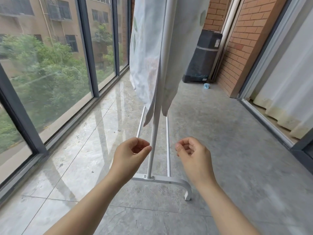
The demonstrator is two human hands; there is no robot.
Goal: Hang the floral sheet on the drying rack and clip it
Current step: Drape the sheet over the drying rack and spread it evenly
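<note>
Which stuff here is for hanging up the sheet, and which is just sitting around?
For the job: floral sheet, white drying rack, left hand, right hand.

Just lying about: black covered appliance, small blue object on the floor, cream curtain.

The floral sheet (149, 53) is showing pale white with faint green leaf prints. The drying rack (153, 146) is gleaming plain white, and the brick wall (243, 36) is showing orange-red with pale mortar lines.
</note>
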